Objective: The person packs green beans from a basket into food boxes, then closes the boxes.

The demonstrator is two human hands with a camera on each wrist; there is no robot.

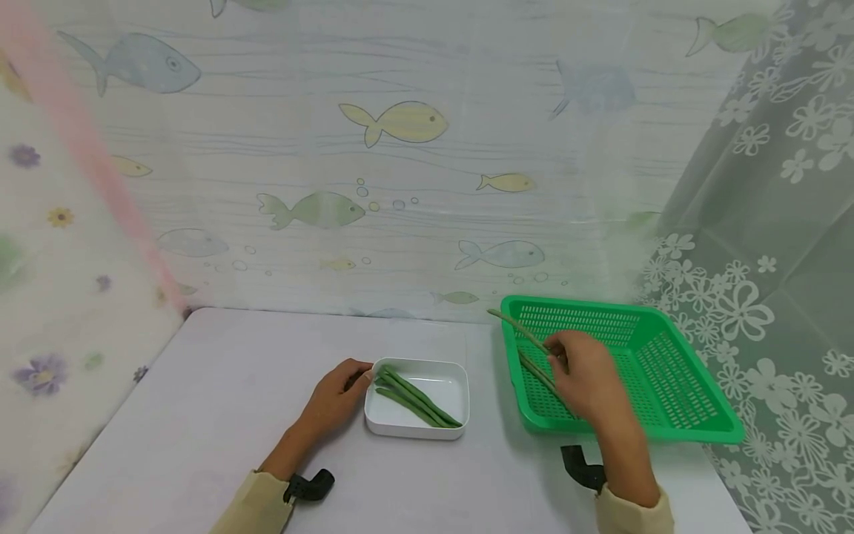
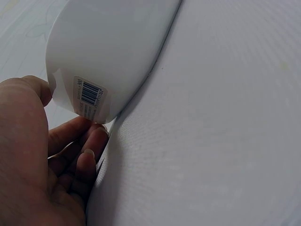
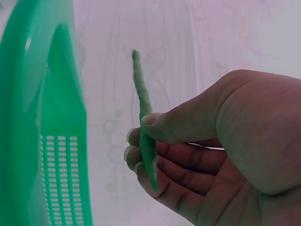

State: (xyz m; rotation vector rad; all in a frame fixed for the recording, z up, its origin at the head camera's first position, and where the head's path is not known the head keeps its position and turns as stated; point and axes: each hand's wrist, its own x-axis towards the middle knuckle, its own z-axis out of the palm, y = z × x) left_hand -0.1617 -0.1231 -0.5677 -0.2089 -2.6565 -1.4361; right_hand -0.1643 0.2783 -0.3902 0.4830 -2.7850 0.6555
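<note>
My left hand (image 1: 340, 397) holds the left end of a white rectangular dish (image 1: 414, 430), thumb at the rim and fingertips low against its side. A barcode sticker (image 2: 89, 98) shows on the dish wall in the left wrist view. Several green beans (image 1: 415, 400) lie slantwise inside the dish. Over the green basket (image 1: 620, 436), my right hand (image 1: 587, 374) pinches one green bean (image 3: 141, 89) between thumb and fingers. Its thin end points toward the back left, past the basket rim. Below that hand, more bean (image 1: 537, 371) shows in the basket, partly hidden by the hand.
The white table (image 1: 220, 400) meets a fish-print curtain (image 1: 400, 222) at the back. A lace-flowered grey curtain (image 1: 787, 334) hangs close beside the basket at right. A flower-print cloth (image 1: 60, 319) borders the left side. A bare table strip (image 1: 490, 400) separates dish and basket.
</note>
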